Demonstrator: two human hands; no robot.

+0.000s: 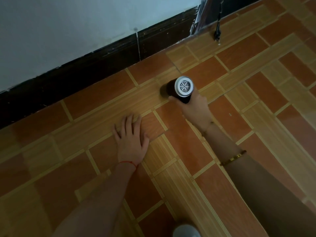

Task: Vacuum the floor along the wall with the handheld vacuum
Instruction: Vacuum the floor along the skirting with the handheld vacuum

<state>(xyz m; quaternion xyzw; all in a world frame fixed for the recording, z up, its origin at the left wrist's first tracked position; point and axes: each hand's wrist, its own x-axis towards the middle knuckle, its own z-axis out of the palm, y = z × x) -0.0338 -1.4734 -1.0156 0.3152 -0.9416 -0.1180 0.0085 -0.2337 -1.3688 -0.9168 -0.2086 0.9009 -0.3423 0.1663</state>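
Down in the head view, your right hand (191, 106) grips the vacuum (179, 89), fingers curled round its dark body. The vacuum points away from you toward the floor (239, 134), its silver rear cap with a round white grille facing up at the camera. Its front end is hidden behind the body, so you cannot tell whether the nozzle touches the tiles. It sits near the dark skirting (102, 65) that runs diagonally under the pale wall (68, 23), but apart from it.

Your left hand (130, 139) lies flat on the floor, fingers straight and slightly spread, palm down, nearer you than the vacuum and to its left. A red thread (128, 162) circles that wrist. On your right forearm sits a gold bracelet (233, 157), and a thin chain (207, 127) at the wrist.

Further along the skirting, at the top right, a black cord (218, 31) hangs down to the floor. A pale rounded thing (186, 230) shows at the bottom edge, too blurred to tell.
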